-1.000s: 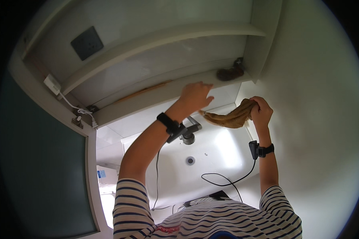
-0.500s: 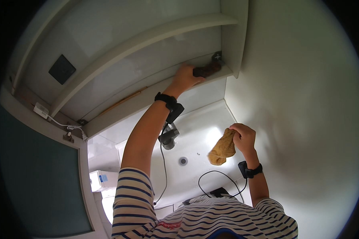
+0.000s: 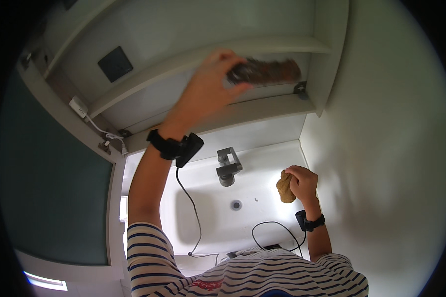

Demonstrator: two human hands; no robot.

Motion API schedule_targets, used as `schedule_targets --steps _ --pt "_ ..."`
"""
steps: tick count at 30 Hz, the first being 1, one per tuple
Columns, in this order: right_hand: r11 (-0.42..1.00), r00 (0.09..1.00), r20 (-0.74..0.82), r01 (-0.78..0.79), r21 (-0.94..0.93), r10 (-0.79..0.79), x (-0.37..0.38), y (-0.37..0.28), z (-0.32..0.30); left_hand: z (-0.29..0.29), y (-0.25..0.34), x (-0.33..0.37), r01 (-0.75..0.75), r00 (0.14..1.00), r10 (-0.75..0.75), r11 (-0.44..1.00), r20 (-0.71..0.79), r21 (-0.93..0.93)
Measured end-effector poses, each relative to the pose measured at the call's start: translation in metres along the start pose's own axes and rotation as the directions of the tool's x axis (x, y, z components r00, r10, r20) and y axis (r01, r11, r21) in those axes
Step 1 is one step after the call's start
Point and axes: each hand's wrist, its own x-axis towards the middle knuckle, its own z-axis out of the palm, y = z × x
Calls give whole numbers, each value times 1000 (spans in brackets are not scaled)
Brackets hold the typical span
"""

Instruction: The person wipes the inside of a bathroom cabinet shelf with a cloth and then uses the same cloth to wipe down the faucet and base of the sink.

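The left hand (image 3: pixel 208 84) grips a dark, blurred object (image 3: pixel 272 72) before the shelves, its wrist crossing the lower board (image 3: pixel 272 110). The right hand (image 3: pixel 305 184) is closed on a bunched brown cloth (image 3: pixel 285 188) above the sink (image 3: pixel 198 161). A gray faucet (image 3: pixel 228 169) stands left of the cloth; 2 black cables (image 3: pixel 270 222) hang across the sink.

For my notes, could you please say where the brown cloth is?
In the head view, the cloth hangs from the right hand over the sink, right of the drain.
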Motion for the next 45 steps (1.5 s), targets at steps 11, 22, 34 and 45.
schedule_targets --steps 11,22,34,45 --pt "996 998 49 39 78 -43 -2 -31 19 -88 -111 -34 304 927 -53 688 -372 659" --pt "982 979 97 182 -41 -178 27 -63 19 -107 -118 -77 454 879 -233 673 -415 584" --pt "769 731 -240 621 -154 -639 188 -132 13 53 -19 -105 -71 985 61 996 160 58" --pt "898 960 109 280 -340 -258 136 1 99 99 -83 -100 -85 961 -24 923 276 374"
